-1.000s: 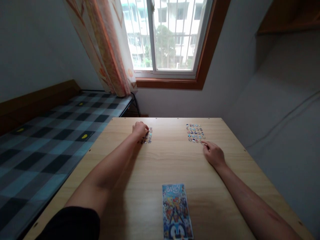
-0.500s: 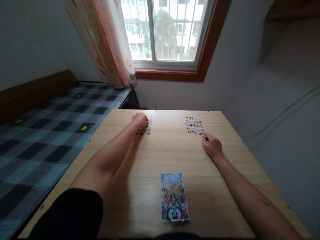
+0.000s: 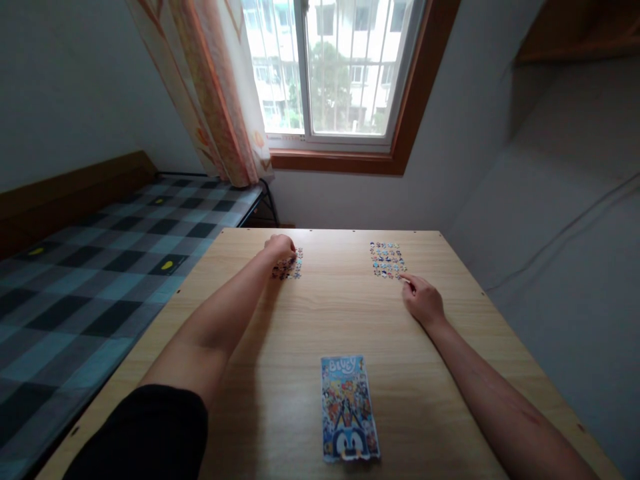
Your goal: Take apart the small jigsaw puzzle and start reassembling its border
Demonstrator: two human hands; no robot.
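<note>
At the far left of the table, my left hand [image 3: 281, 247] is bent down over a cluster of small jigsaw puzzle pieces [image 3: 295, 272], its fingers closed. Whatever lies between those fingertips is hidden behind the hand. My right hand [image 3: 424, 299] rests by the near right corner of a second group of puzzle pieces [image 3: 388, 259], laid out in rows. Its index finger and thumb come together at a corner piece, the other fingers curled under. Nearer to me lies a colourful "Bluey" picture sheet [image 3: 349, 408], flat, with a ragged lower edge.
Both groups sit near the back edge of the wooden table [image 3: 330, 307]. A bed with a checked cover [image 3: 115, 257] stands along the left side. Beyond the table are a barred window [image 3: 345, 73] and a patterned curtain [image 3: 215, 100]. A cable [image 3: 565, 233] runs along the right wall.
The whole view has shifted slightly, so the table sits a little lower. My hands stay at the same two groups, with only slight finger movement.
</note>
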